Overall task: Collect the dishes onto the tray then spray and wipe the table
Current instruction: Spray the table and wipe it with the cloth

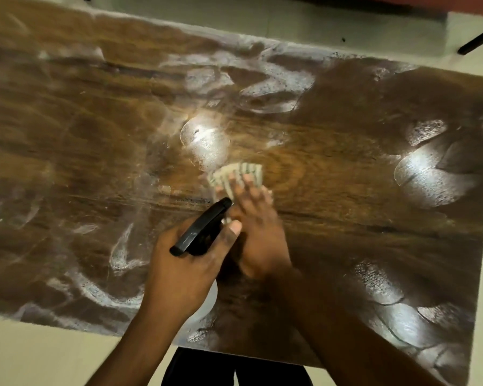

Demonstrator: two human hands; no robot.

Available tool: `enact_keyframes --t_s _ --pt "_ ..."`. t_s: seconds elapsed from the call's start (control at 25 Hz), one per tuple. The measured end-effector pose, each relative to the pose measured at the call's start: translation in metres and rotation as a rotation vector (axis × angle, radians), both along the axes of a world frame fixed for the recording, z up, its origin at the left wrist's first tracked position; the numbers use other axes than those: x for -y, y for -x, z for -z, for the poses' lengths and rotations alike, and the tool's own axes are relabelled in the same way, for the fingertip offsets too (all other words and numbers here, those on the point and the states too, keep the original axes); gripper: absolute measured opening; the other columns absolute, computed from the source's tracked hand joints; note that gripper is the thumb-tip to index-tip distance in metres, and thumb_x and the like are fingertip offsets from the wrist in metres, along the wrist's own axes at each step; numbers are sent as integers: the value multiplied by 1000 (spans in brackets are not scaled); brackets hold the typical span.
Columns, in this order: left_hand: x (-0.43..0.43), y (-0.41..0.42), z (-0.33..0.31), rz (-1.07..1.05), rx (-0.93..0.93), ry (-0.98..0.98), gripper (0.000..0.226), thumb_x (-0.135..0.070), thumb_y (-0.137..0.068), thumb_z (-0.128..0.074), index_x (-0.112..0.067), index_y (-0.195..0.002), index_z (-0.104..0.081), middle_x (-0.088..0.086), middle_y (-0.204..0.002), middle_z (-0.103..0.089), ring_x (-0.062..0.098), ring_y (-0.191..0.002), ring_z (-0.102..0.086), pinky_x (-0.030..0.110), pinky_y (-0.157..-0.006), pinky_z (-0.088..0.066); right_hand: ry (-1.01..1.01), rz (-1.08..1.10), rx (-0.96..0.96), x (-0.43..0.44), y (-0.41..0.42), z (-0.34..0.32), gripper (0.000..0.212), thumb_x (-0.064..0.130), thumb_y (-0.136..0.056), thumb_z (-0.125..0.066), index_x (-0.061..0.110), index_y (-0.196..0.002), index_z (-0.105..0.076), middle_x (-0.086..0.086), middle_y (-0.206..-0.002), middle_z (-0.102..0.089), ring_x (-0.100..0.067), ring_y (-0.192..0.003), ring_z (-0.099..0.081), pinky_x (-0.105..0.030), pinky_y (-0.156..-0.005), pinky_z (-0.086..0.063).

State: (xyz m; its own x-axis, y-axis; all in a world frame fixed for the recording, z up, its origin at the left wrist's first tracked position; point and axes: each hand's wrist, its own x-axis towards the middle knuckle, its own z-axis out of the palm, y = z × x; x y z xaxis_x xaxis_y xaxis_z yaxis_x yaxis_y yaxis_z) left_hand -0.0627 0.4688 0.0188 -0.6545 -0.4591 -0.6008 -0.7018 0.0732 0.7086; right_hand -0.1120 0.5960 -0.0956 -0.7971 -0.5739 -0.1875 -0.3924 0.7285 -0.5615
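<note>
**A:** what's this person got on?

**B:** only black trousers (201,369) visible, bottom edge, pale gap between the legs. left grip (184,263) and right grip (258,227) bare, forearms (332,316) too.

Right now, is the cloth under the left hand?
No, the right hand presses the cloth on the table; the left hand grips the spray bottle.

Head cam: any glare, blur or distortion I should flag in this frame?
Head view: hard glare off wet-looking patches on the table. Motion blur smears the right hand, the cloth and the table's left side. The left hand and spray bottle are sharper. Wide-angle bowing bends the table edges.
</note>
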Motion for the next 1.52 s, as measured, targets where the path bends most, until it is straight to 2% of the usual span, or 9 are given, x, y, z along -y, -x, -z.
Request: enact_keyframes --t_s 0.16,0.48,0.64,0.76,0.88,1.04,1.12,1.4,1.52 --pt "-3 23 0 -77 1 4 35 -57 -69 -80 -23 -78 -77 -7 -48 -63 4 -42 -59 26 -52 -46 -88 -667 -218 -66 64 11 67 32 -97 -60 28 -163 -44 -2 -174 -34 -26 -164 -23 -50 -133 -22" --pt "1 63 10 -71 -56 44 35 -48 -79 -83 -14 -81 -76 5 -53 -58 4 -42 -56 9 -49 -45 -158 572 -98 -54 153 -2 69 22 -100 -44 28 -168 -31 -4 -178 -18 -29 -166 -9 -55 -134 -8" --pt "8 83 17 -59 -48 65 45 -59 -76 -80 -15 -73 -72 10 -50 -55 7 -40 -52 21 -48 -47 7 -67 -17 12 87 -3 60 21 -100 -60 16 -159 -48 -12 -170 -39 -31 -163 -23 -52 -134 -13" --pt "18 96 18 -6 -46 85 48 -62 -75 -77 -16 -67 -67 9 -48 -55 9 -38 -50 23 -48 -47 -28 -596 -267 -18 120 10 58 35 -92 -72 23 -148 -62 -9 -162 -52 -34 -153 -46 -47 -128 -29" --pt "25 104 15 33 -52 37 45 -64 -74 -77 -20 -81 -76 21 -65 -64 9 -42 -53 24 -51 -49 -216 -259 -190 -74 192 7 65 43 -99 -37 26 -162 -44 -5 -174 -31 -33 -161 -30 -58 -130 -26" --pt "34 112 19 36 -76 45 47 -60 -75 -78 -14 -86 -76 16 -56 -60 16 -42 -56 21 -47 -46 -179 552 -105 -103 266 -8 73 27 -92 -36 27 -166 -38 -4 -178 -23 -31 -165 -17 -54 -133 -19" --pt "36 115 22 55 -94 68 63 -59 -78 -78 2 -92 -70 30 -62 -55 34 -49 -55 32 -48 -45 -159 648 -88 -65 261 -7 73 25 -93 -37 26 -166 -37 -6 -178 -22 -31 -166 -14 -51 -135 -13" --pt "52 128 21 9 -111 23 34 -49 -79 -83 -17 -83 -75 20 -66 -66 11 -41 -56 21 -47 -49 -99 -653 -159 7 186 5 68 25 -92 -51 23 -160 -46 -6 -175 -31 -31 -164 -22 -55 -132 -19" --pt "65 127 17 -15 -148 27 30 -45 -82 -82 -16 -82 -75 21 -65 -62 19 -42 -55 23 -47 -46 -211 -337 -160 -36 235 3 73 32 -95 -37 30 -168 -32 -5 -178 -22 -30 -165 -17 -55 -134 -15"
